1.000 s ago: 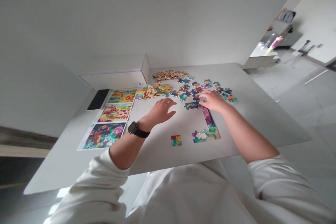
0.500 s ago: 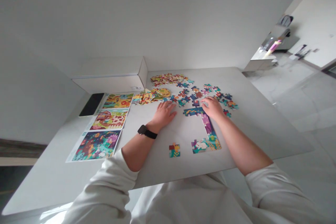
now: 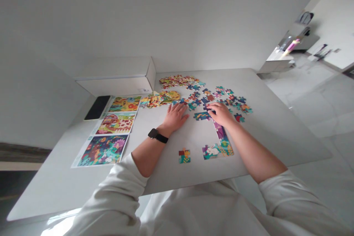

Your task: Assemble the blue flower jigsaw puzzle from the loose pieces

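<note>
My left hand [image 3: 175, 117] lies flat on the table, its fingers spread, with the tips just short of loose puzzle pieces [image 3: 194, 105]. My right hand [image 3: 221, 113] is bent over the top of a joined puzzle strip, thumb and forefinger closing at a dark blue puzzle piece [image 3: 205, 107]; the fingers partly cover it. Below that hand, the joined puzzle section [image 3: 220, 132] runs down and turns left at a corner with a white rabbit [image 3: 212, 150]. A separate joined bit with a yellow plant [image 3: 184, 156] lies left of the rabbit.
Three picture sheets [image 3: 103, 151] lie at the left beside a black phone [image 3: 97, 107]. Behind them stands a white box [image 3: 116, 85] against the wall. Yellow and red pieces [image 3: 178, 80] are heaped at the back; more dark pieces [image 3: 243, 108] lie right of my right hand.
My right hand has shifted slightly left, its fingertips now at the dark blue piece. My left hand stays flat in nearly the same place. The whole view has moved a little.
</note>
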A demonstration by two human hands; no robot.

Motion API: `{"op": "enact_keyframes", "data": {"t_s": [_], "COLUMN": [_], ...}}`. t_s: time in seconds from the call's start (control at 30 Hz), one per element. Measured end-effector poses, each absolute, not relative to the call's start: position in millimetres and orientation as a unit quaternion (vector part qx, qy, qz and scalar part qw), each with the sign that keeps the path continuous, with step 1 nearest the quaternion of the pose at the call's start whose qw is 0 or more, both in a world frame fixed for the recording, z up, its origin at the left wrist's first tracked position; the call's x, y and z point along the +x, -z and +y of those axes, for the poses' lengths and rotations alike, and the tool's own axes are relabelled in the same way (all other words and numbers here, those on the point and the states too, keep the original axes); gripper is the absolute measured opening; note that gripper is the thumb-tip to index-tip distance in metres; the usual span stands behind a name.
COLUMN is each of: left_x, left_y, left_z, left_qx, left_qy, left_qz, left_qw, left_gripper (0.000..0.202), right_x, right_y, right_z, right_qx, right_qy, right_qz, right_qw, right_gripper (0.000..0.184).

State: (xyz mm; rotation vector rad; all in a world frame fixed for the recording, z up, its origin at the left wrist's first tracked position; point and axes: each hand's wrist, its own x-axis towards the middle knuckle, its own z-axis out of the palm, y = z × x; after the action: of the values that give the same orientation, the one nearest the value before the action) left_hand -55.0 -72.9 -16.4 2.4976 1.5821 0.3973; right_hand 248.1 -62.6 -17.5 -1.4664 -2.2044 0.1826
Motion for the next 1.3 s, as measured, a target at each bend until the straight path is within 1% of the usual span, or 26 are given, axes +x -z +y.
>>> {"op": "enact_keyframes", "data": {"t_s": [0.3,0.73,1.0,1.3], "left_x": [-56.7,-55.3,-54.8,-54.3], "left_y": [13.7,10.9,10.2,12.9], "left_z": [-72.8,-74.7,-78.7,-78.4], "left_qx": [0.841,0.851,0.861,0.857], "left_qy": [-0.162,-0.151,-0.149,-0.131], "left_qz": [0.511,0.496,0.474,0.489], "left_qw": [0.070,0.081,0.108,0.097], "left_gripper": [0.054,0.053,0.055,0.059], "right_x": [249.2,249.7,250.4,250.1], "right_y": [18.7,20.1,24.5,23.6], "right_z": [-61.9,-61.0,-59.2,-59.6], "right_qx": [-0.549,-0.555,-0.545,-0.545], "right_qy": [-0.071,-0.073,-0.072,-0.074], "right_qz": [-0.801,-0.798,-0.804,-0.808], "right_qw": [0.230,0.222,0.228,0.212], "right_gripper": [0.027,0.029,0.030,0.034]}}
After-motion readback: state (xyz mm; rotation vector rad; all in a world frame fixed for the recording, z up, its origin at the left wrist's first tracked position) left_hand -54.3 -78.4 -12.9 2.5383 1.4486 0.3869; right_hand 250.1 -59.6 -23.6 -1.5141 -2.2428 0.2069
